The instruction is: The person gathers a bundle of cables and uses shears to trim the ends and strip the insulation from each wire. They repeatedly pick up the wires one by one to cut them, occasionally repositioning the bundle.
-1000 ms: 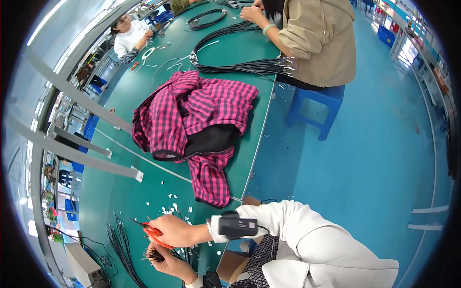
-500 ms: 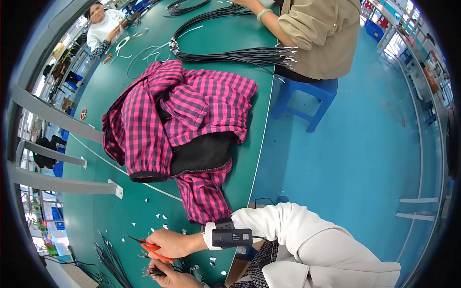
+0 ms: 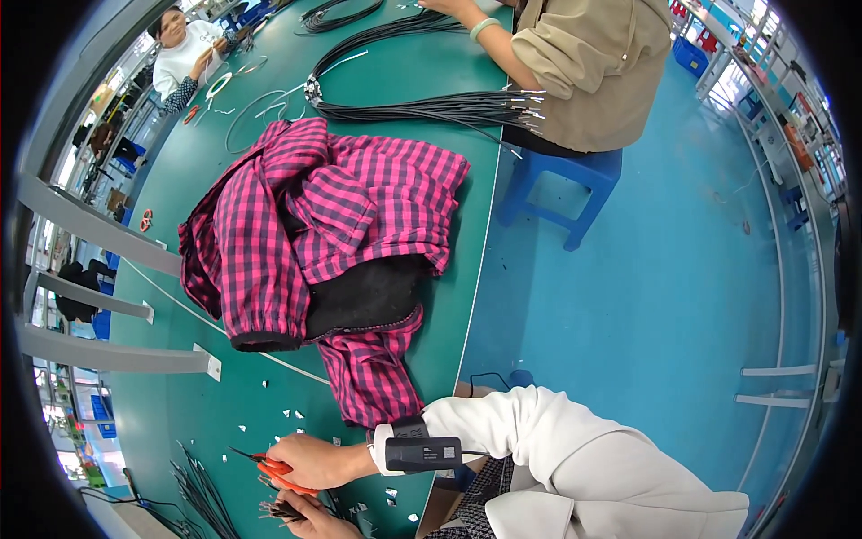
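Observation:
At the lower left of the table, my right hand (image 3: 310, 461) is closed around orange-red-handled scissors (image 3: 274, 469), whose dark, thin blades point left. Just below it, my left hand (image 3: 314, 519) is closed on a bundle of dark wires (image 3: 285, 512) with thin brownish ends sticking out to the left. The scissors lie close above those ends; I cannot tell whether they touch. Small silvery scraps (image 3: 391, 492) are scattered around both hands. A black device (image 3: 422, 454) is strapped over the white cuff at my right wrist.
A pink-and-black checked jacket (image 3: 251, 242) lies on the green table (image 3: 162, 395) beyond my hands. More black cables (image 3: 202, 490) lie at the lower left. Grey metal bars (image 3: 117, 350) reach over the left edge. A co-worker (image 3: 584, 81) sits by a black cable bundle (image 3: 422, 110); another person (image 3: 184, 54) works at the far left.
The whole scene has shifted slightly left in the picture. Both hands keep their holds on the scissors and the wires, close together as before.

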### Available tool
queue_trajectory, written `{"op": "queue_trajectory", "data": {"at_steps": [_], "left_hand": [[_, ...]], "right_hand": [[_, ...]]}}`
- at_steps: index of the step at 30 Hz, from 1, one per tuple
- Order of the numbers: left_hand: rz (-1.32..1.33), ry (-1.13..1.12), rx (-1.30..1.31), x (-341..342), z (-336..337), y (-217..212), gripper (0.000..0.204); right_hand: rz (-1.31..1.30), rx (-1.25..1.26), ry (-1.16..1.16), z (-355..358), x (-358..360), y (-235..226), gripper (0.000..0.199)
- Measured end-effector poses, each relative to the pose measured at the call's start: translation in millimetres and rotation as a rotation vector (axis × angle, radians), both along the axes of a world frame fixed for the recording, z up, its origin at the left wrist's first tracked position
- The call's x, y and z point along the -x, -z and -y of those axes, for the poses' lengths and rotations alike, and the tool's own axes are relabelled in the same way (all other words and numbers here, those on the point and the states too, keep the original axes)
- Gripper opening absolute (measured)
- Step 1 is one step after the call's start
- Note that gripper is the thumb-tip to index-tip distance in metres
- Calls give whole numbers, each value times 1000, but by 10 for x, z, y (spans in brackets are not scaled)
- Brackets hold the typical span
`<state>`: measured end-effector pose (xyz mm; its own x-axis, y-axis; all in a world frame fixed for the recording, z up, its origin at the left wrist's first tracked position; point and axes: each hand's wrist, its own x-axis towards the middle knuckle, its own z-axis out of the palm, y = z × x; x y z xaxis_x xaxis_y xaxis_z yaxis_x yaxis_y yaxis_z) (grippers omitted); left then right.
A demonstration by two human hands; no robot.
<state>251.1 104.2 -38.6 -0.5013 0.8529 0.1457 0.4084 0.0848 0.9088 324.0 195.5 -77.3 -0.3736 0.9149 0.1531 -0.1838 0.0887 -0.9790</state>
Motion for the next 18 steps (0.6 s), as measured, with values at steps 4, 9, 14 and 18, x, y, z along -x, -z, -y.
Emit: {"op": "queue_trajectory", "data": {"at_steps": [4, 9, 14, 18], "left_hand": [[-36, 26, -129, -85, -2, 17, 28], [17, -92, -141, 300, -28, 343, 19], [73, -25, -213, 293, 36, 449, 15], [144, -1, -241, 196, 47, 76, 14]], "right_hand": [[-23, -18, 5, -9, -51, 32, 26], [-106, -19, -93, -17, -47, -62, 30], [-337, 257, -144, -145, -127, -43, 32], [-379, 295, -166, -235, -129, -55, 27]]}}
